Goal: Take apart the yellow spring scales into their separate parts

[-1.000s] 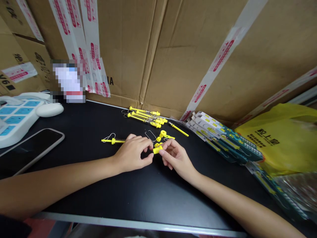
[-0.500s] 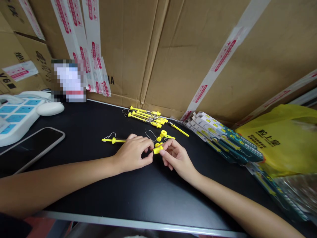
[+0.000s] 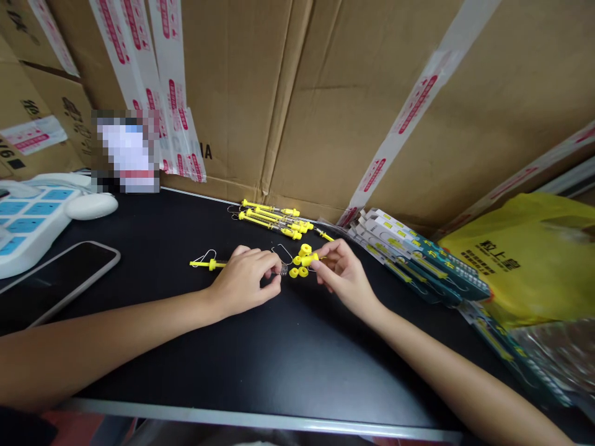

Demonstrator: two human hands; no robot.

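Observation:
My left hand (image 3: pixel 246 275) is closed around a yellow rod tool (image 3: pixel 212 264) lying left to right on the black table. A wire loop shows at the tool's left end, and a small metal spring (image 3: pixel 284 270) pokes out past my fingertips. Between thumb and fingers, my right hand (image 3: pixel 341 272) pinches a yellow cylindrical cap (image 3: pixel 308 260). Just left of and below that cap are several small yellow pieces (image 3: pixel 294 272) on the table. A bent wire (image 3: pixel 281 254) lies behind them.
Finished-looking yellow rods (image 3: pixel 272 218) are piled near the cardboard wall (image 3: pixel 232 93). Packaged cards (image 3: pixel 418 260) and a yellow bag (image 3: pixel 525 254) stand right. A phone (image 3: pixel 60 282) and power strip (image 3: pixel 37 214) occupy the left.
My right hand has moved up and to the right with the yellow cap, away from my left hand. The spring end by my left fingertips now shows.

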